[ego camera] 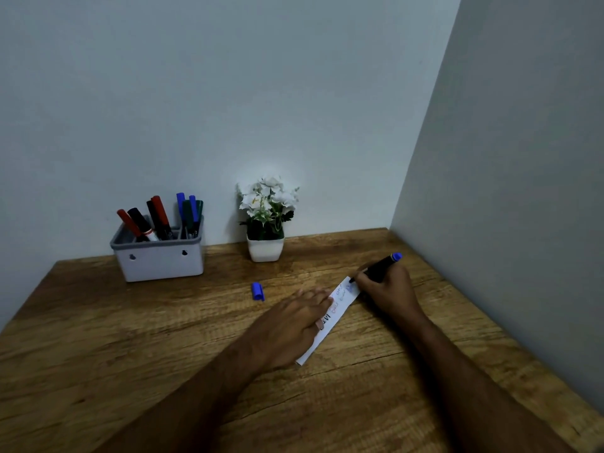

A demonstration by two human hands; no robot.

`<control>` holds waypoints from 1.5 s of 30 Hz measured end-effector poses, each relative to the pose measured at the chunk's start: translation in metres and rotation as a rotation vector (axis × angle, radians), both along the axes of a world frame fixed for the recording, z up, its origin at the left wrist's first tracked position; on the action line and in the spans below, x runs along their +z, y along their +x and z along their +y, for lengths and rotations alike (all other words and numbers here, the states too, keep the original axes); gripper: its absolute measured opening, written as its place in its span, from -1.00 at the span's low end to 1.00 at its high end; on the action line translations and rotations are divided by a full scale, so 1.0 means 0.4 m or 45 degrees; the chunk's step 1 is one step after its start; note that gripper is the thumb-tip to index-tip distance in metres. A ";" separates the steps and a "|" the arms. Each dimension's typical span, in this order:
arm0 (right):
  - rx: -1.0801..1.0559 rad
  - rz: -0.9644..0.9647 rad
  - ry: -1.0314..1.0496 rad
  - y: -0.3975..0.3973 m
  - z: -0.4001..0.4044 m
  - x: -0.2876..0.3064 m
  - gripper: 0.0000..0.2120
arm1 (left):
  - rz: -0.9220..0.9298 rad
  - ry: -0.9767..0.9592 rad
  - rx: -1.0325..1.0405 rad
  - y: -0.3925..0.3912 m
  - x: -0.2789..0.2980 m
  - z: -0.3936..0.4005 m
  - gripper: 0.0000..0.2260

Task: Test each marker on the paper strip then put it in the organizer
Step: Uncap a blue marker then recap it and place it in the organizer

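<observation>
A white paper strip (pixel 336 313) lies diagonally on the wooden table, with coloured scribbles along it. My left hand (pixel 294 322) lies flat on the strip's left side, fingers together, pressing it down. My right hand (pixel 389 291) grips a black marker with a blue end (pixel 384 264); its tip touches the strip's far end, where there is a blue mark. The marker's blue cap (pixel 258 291) lies on the table left of the strip. The grey-white organizer (pixel 160 259) stands at the back left against the wall, with several red, black, blue and green markers (pixel 163 217) upright in it.
A small white pot of white artificial flowers (pixel 265 220) stands by the back wall, between the organizer and my right hand. A grey side wall (pixel 510 191) runs close along the table's right edge. Bare wooden tabletop (pixel 130 338) spreads out at the front left.
</observation>
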State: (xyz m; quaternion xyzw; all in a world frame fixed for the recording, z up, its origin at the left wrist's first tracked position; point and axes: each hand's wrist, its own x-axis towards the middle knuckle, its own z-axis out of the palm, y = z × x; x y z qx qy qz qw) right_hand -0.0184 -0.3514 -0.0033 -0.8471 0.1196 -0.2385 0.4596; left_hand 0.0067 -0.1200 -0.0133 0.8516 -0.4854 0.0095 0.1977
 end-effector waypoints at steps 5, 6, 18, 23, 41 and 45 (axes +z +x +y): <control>0.016 0.005 -0.016 0.004 -0.006 -0.001 -0.91 | 0.002 0.009 0.003 -0.005 0.000 -0.001 -0.56; 0.018 0.017 -0.017 0.003 -0.004 0.000 -0.92 | 0.006 0.007 0.004 -0.004 -0.001 -0.001 -0.56; -0.079 -0.137 0.243 -0.031 0.014 0.041 -0.77 | 0.178 -0.146 0.070 -0.010 0.007 0.001 -0.57; 0.052 -0.224 0.331 -0.045 0.046 0.063 -0.90 | 0.199 -0.226 0.119 0.007 0.010 0.005 -0.74; 0.248 -0.331 0.437 -0.057 0.119 0.103 -0.94 | 0.117 -0.135 0.347 0.106 0.070 0.163 -0.78; 0.233 -0.310 0.419 -0.050 0.125 0.098 -0.91 | 0.054 -0.093 0.328 0.102 0.044 0.176 -0.73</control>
